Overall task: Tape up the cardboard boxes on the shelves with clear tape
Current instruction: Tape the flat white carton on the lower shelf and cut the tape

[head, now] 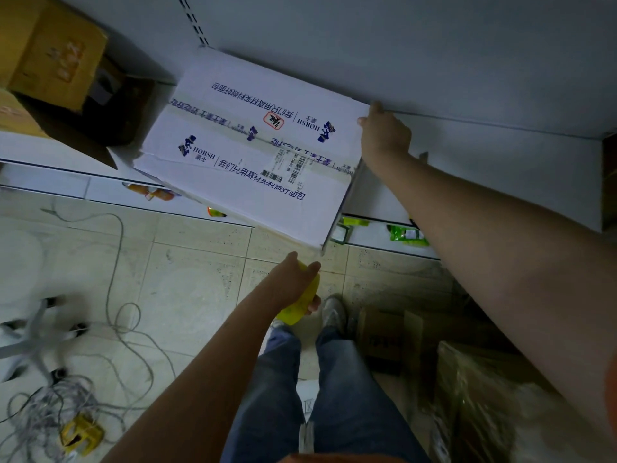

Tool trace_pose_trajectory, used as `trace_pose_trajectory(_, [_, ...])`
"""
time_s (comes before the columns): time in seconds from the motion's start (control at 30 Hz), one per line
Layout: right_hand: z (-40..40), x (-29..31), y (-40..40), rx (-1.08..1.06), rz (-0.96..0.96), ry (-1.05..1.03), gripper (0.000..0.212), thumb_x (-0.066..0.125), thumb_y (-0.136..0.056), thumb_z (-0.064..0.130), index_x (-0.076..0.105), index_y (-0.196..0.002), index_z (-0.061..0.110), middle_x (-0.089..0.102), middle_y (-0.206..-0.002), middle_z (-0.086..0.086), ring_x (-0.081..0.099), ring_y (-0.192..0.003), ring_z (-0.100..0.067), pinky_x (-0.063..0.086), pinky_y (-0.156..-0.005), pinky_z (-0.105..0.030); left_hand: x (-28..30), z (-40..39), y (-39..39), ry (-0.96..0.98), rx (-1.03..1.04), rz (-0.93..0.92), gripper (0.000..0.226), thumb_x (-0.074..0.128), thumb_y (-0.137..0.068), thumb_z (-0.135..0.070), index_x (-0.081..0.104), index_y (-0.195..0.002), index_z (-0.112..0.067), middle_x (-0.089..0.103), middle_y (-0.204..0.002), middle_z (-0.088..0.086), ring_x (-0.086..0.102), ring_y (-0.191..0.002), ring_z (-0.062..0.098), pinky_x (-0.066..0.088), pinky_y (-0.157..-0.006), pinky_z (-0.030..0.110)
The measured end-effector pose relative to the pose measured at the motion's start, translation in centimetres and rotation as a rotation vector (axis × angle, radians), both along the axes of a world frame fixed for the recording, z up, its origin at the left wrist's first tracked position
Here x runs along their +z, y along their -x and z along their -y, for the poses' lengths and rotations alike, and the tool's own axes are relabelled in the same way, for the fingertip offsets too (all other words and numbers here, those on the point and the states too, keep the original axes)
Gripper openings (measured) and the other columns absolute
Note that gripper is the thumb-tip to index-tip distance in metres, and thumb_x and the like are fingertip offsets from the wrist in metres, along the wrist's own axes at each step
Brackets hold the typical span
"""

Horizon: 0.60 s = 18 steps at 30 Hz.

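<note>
A white cardboard box with blue print and a barcode label lies on the white shelf, its near corner jutting out over the floor. A strip of tape runs along its top seam. My right hand grips the box's far right corner, fingers curled over the edge. My left hand hangs below the box's near corner and holds a yellow tape dispenser; the tape roll itself is hidden by the hand.
Brown cardboard boxes stand on the shelf at the left. More boxes sit on the tiled floor at the right. Tangled grey cables and a chair base lie on the left. Snack packets fill the lower shelf.
</note>
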State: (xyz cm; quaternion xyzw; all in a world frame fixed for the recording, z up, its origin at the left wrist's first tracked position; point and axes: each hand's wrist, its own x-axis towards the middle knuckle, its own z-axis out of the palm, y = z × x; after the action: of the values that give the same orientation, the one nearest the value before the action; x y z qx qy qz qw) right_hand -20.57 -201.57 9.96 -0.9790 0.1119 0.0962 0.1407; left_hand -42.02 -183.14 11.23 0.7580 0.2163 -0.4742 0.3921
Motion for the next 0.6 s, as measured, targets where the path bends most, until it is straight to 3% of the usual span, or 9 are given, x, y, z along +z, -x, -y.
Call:
trace_pose_trajectory(0.03, [0.0,0.0,0.1,-0.001,0.006,-0.001,0.035,0.035,-0.108,0.029,0.044,-0.131,0.004,0.063,-0.127,-0.017,0.061,-0.114,-0.032,0.035,-0.072,-0.032,-0.1,-0.1,0.0,0.006,-0.010,0.021,0.074,0.048,-0.101,-0.048,0.014,-0.156,-0.012,0.059,-0.133,0.026,0.062,-0.117,0.036,0.046,-0.102,0.045])
trace_pose_trajectory(0.13, [-0.1,-0.2,0.4,-0.005,0.033,0.004,0.038,0.034,-0.108,0.032,0.043,-0.133,0.004,0.065,-0.122,-0.017,0.064,-0.109,-0.033,0.034,-0.069,-0.031,0.0,-0.2,0.0,0.033,0.009,0.100,0.064,0.048,-0.104,-0.036,0.016,-0.156,-0.016,0.067,-0.112,0.019,0.072,-0.069,0.016,0.056,-0.059,0.022])
trace_pose_trajectory(0.17, [-0.1,-0.3,0.6,-0.010,0.042,0.015,0.040,0.033,-0.108,0.034,0.042,-0.134,0.005,0.066,-0.119,-0.017,0.065,-0.106,-0.032,0.034,-0.067,-0.030,-0.1,-0.3,-0.1,0.028,0.002,0.141,0.061,0.049,-0.104,-0.034,0.019,-0.155,-0.017,0.066,-0.107,0.016,0.070,-0.065,0.016,0.056,-0.056,0.022])
trace_pose_trajectory(0.27, [-0.2,-0.7,1.3,-0.084,0.096,0.060,0.045,0.029,-0.108,0.041,0.043,-0.132,0.006,0.070,-0.112,-0.015,0.067,-0.098,-0.032,0.035,-0.064,-0.031,-0.3,-0.4,-0.4,-0.067,-0.078,0.274,0.056,0.051,-0.103,-0.036,0.030,-0.150,-0.013,0.063,-0.121,0.017,0.069,-0.088,0.027,0.058,-0.074,0.033])
trace_pose_trajectory(0.33, [-0.1,-0.5,1.8,-0.132,0.129,0.107,0.047,0.026,-0.108,0.042,0.047,-0.129,0.005,0.070,-0.112,-0.015,0.067,-0.098,-0.033,0.035,-0.066,-0.033,-0.2,-0.3,-0.7,-0.099,-0.132,0.302,0.054,0.049,-0.104,-0.035,0.032,-0.148,-0.009,0.058,-0.133,0.019,0.063,-0.080,0.020,0.048,-0.061,0.014])
trace_pose_trajectory(0.4, [-0.1,-0.4,2.1,-0.089,0.116,0.148,0.042,0.026,-0.110,0.033,0.052,-0.129,0.005,0.068,-0.113,-0.016,0.067,-0.100,-0.032,0.036,-0.067,-0.032,-0.2,-0.1,-1.0,-0.119,-0.149,0.315,0.052,0.048,-0.105,-0.034,0.035,-0.146,-0.005,0.059,-0.132,0.019,0.063,-0.077,0.018,0.045,-0.059,0.010])
trace_pose_trajectory(0.47, [-0.8,-0.1,2.6,-0.042,0.072,0.162,0.031,0.032,-0.108,0.012,0.054,-0.129,0.007,0.066,-0.114,-0.015,0.066,-0.100,-0.030,0.037,-0.066,-0.030,-0.3,0.1,-1.7,-0.117,-0.171,0.321,0.051,0.049,-0.104,-0.035,0.038,-0.142,-0.003,0.062,-0.127,0.020,0.068,-0.088,0.028,0.052,-0.073,0.024])
trace_pose_trajectory(0.57, [-2.9,0.2,4.7,-0.029,0.006,0.155,0.035,0.035,-0.101,-0.002,0.053,-0.130,0.009,0.065,-0.116,-0.012,0.065,-0.101,-0.027,0.038,-0.063,-0.030,-0.6,1.1,-3.5,-0.058,-0.173,0.285,0.040,0.049,-0.104,-0.035,0.045,-0.129,-0.005,0.067,-0.112,0.016,0.066,-0.058,0.019,0.054,-0.050,0.023])
trace_pose_trajectory(0.6, [-3.7,0.1,5.8,-0.017,-0.007,0.150,0.035,0.035,-0.102,-0.001,0.053,-0.130,0.009,0.065,-0.115,-0.011,0.066,-0.099,-0.026,0.038,-0.062,-0.030,-0.6,1.4,-4.1,-0.020,-0.134,0.257,0.035,0.049,-0.104,-0.035,0.046,-0.123,-0.006,0.069,-0.106,0.016,0.068,-0.053,0.022,0.058,-0.049,0.029])
